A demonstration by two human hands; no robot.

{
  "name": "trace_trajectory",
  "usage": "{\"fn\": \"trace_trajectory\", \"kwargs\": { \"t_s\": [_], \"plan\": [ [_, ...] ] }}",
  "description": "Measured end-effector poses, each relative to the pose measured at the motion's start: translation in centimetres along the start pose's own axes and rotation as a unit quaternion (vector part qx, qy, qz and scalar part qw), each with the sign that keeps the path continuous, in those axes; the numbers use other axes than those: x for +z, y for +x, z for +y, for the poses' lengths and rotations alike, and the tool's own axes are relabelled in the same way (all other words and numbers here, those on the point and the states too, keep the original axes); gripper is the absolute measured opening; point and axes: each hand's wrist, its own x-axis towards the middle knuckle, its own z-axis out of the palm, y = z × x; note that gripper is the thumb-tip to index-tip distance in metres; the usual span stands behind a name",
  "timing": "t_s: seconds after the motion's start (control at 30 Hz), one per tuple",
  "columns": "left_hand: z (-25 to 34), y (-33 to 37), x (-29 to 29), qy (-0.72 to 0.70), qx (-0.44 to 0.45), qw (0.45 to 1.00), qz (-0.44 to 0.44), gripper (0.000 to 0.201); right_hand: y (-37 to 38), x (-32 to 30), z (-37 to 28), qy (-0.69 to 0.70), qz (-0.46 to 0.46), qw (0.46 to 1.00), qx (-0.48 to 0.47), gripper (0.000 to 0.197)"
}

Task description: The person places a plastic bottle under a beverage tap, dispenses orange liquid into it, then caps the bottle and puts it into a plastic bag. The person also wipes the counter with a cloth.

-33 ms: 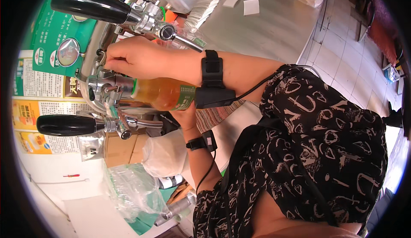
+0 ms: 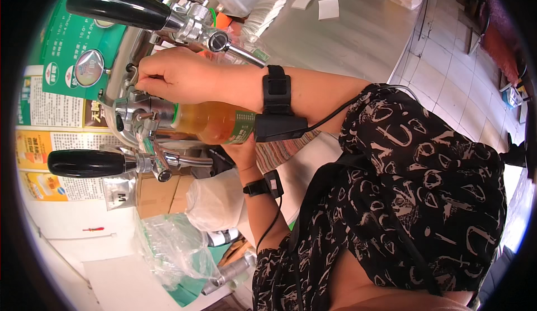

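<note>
A clear bottle [image 2: 210, 121] holding amber liquid, with a green label, lies sideways in the picture, its green-ringed neck end against a chrome tap fitting [image 2: 131, 109]. My left hand [image 2: 240, 151], lower in the picture, is closed round the bottle's label end, its fingers mostly hidden behind it. Above the bottle, my right hand [image 2: 173, 76] is curled closed against the chrome fitting; whatever its fingers grip is hidden. Black straps with small devices circle both wrists.
Two chrome taps with black handles [image 2: 117, 6] [image 2: 89, 164] flank my hands. Beyond are a steel counter [image 2: 358, 37] with two white cards, stacked cups [image 2: 274, 3], a white bag [image 2: 215, 199], clear plastic wrap [image 2: 173, 246] and cardboard boxes [image 2: 156, 193]. Posters cover the wall.
</note>
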Motion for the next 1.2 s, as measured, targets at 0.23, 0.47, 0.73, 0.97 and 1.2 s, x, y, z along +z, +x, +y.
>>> {"fn": "trace_trajectory", "kwargs": {
  "t_s": [0.23, 0.47, 0.73, 0.97, 1.2],
  "plan": [
    [0.3, -0.6, 0.1, -0.041, -0.003, 0.999, -0.004, 0.098, -0.9, 0.4, 0.5, 0.070, 0.036, 0.993, -0.092, 0.015],
    [0.5, -0.4, 0.1, -0.040, 0.016, 0.999, -0.018, 0.091, -1.3, 0.4, 0.9, 0.083, 0.025, 0.992, -0.093, 0.020],
    [0.6, -0.2, 0.3, -0.033, 0.027, 0.999, -0.006, 0.085, -1.1, 0.3, 1.1, 0.095, 0.005, 0.991, -0.099, 0.022],
    [0.0, -0.1, -0.4, -0.018, 0.043, 0.999, 0.016, 0.087, -0.8, 0.3, 1.4, 0.057, 0.004, 0.994, -0.096, 0.020],
    [-0.4, -0.2, -0.7, -0.059, 0.000, 0.998, -0.035, 0.102, -0.4, -0.6, 1.0, 0.073, -0.050, 0.994, -0.057, 0.022]
  ]
}}
